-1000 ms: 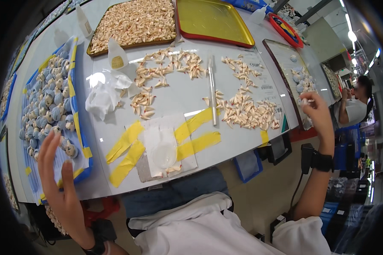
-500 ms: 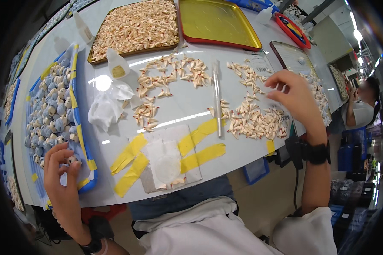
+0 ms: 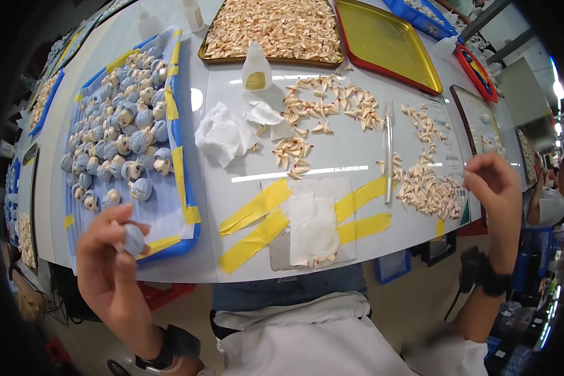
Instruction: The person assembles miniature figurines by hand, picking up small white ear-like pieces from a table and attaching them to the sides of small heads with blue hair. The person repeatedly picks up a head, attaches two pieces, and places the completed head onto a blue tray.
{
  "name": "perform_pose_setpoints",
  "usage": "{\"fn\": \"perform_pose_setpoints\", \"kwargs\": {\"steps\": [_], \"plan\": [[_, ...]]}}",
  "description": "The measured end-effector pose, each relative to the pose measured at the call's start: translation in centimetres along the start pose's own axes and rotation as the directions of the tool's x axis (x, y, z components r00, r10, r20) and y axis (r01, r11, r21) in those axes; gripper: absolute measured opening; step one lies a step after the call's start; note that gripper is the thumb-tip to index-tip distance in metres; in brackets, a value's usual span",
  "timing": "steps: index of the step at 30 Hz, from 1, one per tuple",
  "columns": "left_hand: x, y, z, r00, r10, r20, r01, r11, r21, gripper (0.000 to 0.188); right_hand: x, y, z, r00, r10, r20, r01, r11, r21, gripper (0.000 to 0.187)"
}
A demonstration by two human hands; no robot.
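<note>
Dial: hours were read from the middle of the view, with twelve at its top edge.
Left hand (image 3: 116, 269): lay at eight o'clock, its thumb and fingers gripping one ball.
Held ball (image 3: 133, 239): round, pale blue and cream; it sat in the left fingers, in front of the blue tray's near end.
Right hand (image 3: 495, 194): stood at three o'clock, thumb and fingertips drawn close together; whether anything was between them could not be told.
Ball stock (image 3: 116, 131): many blue-and-cream balls filled much of a blue plastic tray (image 3: 160, 207), pale-lined and edged with yellow tape, between nine and ten.
Loose pieces (image 3: 429, 188): small cream cones with red tips lay heaped at three, nearest the right hand; a second spread (image 3: 332, 103) lay at one.
Rod (image 3: 388, 153): slim, clear and straight, it lay between the two spreads.
Work board (image 3: 280, 252): grey and flat, at about half past four, it bore a white sheet and yellow tape strips; a few cones lay at its near edge.
Tissue (image 3: 225, 135): white and crumpled, it lay between ten and eleven.
Bottle (image 3: 255, 69): white plastic with a tapered nozzle, it stood upright just short of twelve.
Cone tray (image 3: 294, 61): dark-rimmed, heaped with cones, at twelve.
Gold tray (image 3: 388, 47): red-rimmed metal, at one.
</note>
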State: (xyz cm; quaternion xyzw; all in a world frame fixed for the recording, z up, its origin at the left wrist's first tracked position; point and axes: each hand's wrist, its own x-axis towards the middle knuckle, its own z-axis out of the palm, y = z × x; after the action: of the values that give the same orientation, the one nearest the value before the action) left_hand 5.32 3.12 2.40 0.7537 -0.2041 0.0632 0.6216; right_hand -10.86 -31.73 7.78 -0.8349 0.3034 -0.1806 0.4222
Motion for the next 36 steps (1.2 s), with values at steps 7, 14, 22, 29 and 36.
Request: {"fn": "perform_pose_setpoints", "kwargs": {"steps": [7, 14, 22, 29, 36], "plan": [[-3.0, 0.5, 0.7, 0.988, -0.107, 0.115, 0.139, 0.933, -0.331, 0.038, -4.4, -1.2, 3.8, 0.983, -0.157, 0.095, 0.099, 0.89, 0.446, 0.013], [-5.3, -0.2, 2.4, 0.93, -0.107, 0.352, 0.306, 0.755, -0.579, 0.027, -4.1, -1.7, 7.1, 0.98, -0.127, 0.152, 0.006, 0.787, 0.617, 0.022], [-5.7, -0.8, 3.6, 0.919, -0.097, 0.383, 0.324, 0.739, -0.591, 0.03, -3.6, -2.9, 8.6, 0.988, -0.065, 0.142, -0.042, 0.767, 0.64, 0.015], [-6.6, 0.2, 5.2, 0.901, -0.21, 0.38, 0.397, 0.75, -0.528, 0.038, -3.0, -3.5, 8.2, 0.977, -0.076, 0.2, -0.117, 0.592, 0.797, 0.017], [-6.7, -0.3, 5.1, 0.906, -0.177, 0.384, 0.354, 0.814, -0.46, 0.041, -2.7, -2.9, 7.4, 0.94, -0.212, 0.266, -0.142, 0.465, 0.874, 0.017]]}}
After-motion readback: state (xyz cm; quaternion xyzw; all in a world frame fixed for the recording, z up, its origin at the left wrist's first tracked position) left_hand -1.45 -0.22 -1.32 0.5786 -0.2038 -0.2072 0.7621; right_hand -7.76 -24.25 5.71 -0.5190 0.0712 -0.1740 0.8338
